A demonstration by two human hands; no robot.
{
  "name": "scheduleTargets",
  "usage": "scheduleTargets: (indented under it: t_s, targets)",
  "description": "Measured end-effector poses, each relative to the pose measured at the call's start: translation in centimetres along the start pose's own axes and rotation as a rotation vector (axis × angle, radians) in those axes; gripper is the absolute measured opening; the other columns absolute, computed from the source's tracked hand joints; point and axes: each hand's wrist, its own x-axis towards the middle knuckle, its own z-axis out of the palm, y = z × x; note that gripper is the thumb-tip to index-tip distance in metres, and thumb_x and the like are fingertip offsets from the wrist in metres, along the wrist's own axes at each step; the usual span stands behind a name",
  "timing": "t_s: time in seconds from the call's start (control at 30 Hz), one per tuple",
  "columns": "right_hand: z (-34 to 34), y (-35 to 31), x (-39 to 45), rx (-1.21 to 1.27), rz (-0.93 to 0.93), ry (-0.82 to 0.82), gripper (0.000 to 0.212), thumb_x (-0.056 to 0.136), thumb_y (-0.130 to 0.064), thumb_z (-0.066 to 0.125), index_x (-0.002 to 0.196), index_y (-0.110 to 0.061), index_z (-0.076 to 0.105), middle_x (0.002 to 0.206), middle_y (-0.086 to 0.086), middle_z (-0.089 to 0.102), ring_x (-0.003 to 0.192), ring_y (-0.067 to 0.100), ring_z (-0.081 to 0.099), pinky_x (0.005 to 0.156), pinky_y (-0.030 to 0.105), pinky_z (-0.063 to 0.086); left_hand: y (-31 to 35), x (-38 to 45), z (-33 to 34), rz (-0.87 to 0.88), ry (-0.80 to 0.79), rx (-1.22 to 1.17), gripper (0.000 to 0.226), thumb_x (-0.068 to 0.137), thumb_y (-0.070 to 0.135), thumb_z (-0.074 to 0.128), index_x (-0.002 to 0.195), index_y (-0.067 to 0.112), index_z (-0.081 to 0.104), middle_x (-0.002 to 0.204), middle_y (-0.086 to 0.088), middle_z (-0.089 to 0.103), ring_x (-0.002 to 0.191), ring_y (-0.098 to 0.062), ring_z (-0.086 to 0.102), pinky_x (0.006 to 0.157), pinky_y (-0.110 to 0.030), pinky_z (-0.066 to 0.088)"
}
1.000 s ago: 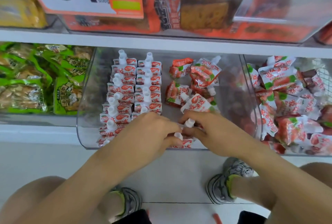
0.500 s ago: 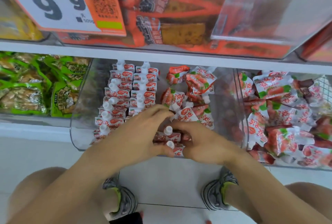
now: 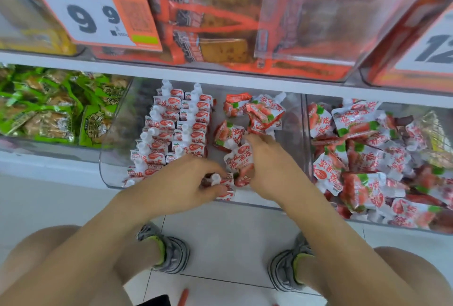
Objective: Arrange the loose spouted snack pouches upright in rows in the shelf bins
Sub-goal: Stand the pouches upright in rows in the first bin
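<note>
Inside the clear bin (image 3: pixel 107 158), front pouches (image 3: pixel 224 184) are pinched by the left hand (image 3: pixel 181 183); a loose pouch (image 3: pixel 241 158) is grasped by the right hand (image 3: pixel 272 168).

You have two hands in the middle bin (image 3: pixel 297 148), two upright rows of pouches (image 3: pixel 176 131) on its left, two price signs (image 3: pixel 98 9) above, and two shoes (image 3: pixel 171 249) below.

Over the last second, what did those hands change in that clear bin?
The right hand left the front pouches and reached back to the loose pile. The left hand went on gripping the front pouches. The two upright rows and the right bin's heap stayed put.
</note>
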Motion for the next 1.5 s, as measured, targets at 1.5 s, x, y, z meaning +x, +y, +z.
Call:
scheduleTargets:
  t_s: [1.5]
  targets:
    - [-0.3, 0.3, 4.7, 0.407, 0.017, -0.416, 0.038, 0.087, 0.012, 0.049, 0.11, -0.01, 0.069, 0.105, 0.006, 0.073, 0.1, 0.02, 0.07, 0.092, 0.04, 0.057, -1.3, 0.0, 1.0, 0.109, 0.165, 0.003, 0.089, 0.07, 0.068, 0.068, 0.145, 0.036, 0.032, 0.139, 0.017, 0.044, 0.124, -0.003, 0.042, 0.103, -0.022, 0.039]
